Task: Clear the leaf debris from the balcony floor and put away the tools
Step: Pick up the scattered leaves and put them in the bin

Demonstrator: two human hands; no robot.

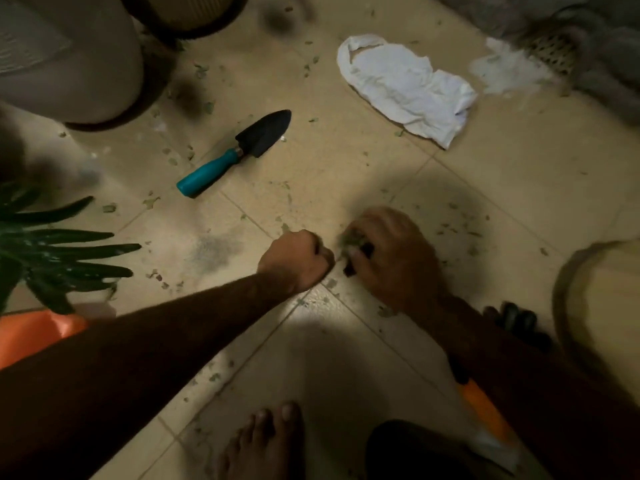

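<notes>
Small green leaf bits [152, 202] lie scattered over the beige tiled floor [346, 161]. My left hand [298, 259] is a closed fist low over the floor at the centre; what it holds is hidden. My right hand [391, 254] sits right beside it, fingers curled on a clump of leaf debris [353, 239] with something small and dark under the fingers. A trowel [235, 154] with a black blade and teal handle lies on the floor beyond my left hand, untouched.
A crumpled white bag [408, 88] lies at the back right. Large pale pots [76, 64] stand at the back left, a spiky green plant [52, 251] at the left edge. An orange item [31, 334] is lower left, dark gloves [516, 320] and an orange-handled tool [485, 407] lower right. My bare foot [263, 441] is at the bottom.
</notes>
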